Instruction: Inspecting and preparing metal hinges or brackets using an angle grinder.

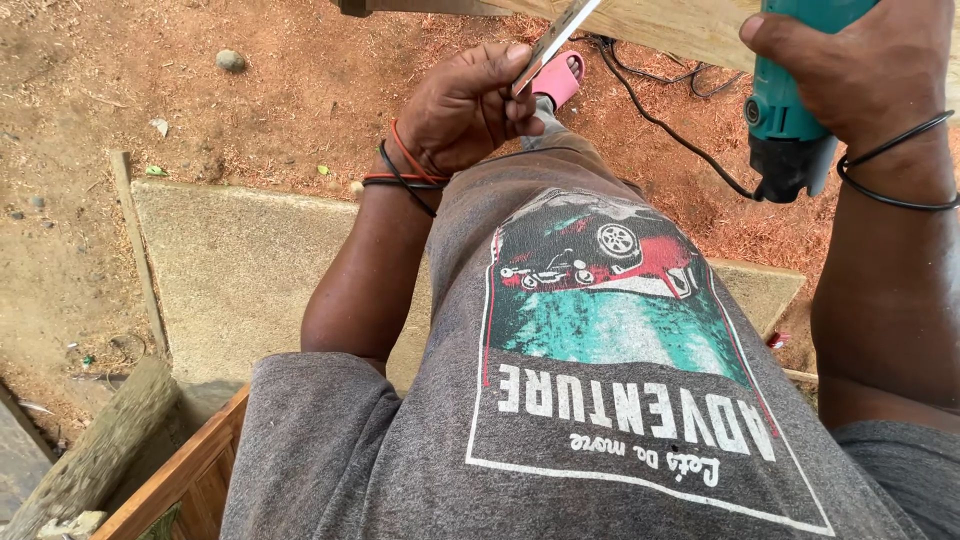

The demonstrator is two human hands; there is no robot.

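Nearest the camera, a grey printed shirt fills the lower view. Above it, the left hand pinches a thin, flat metal strip between thumb and fingers. The strip's long axis runs diagonally, free end pointing up-right to the wooden plank. The right hand is wrapped tight around a teal power tool, cord end toward the body. For a sound step, pinch the strip low and keep it steady. Dirt ground lies beyond.

Grey printed T-shirt, red and black wristbands centre frame, black cord bracelet at right edge.
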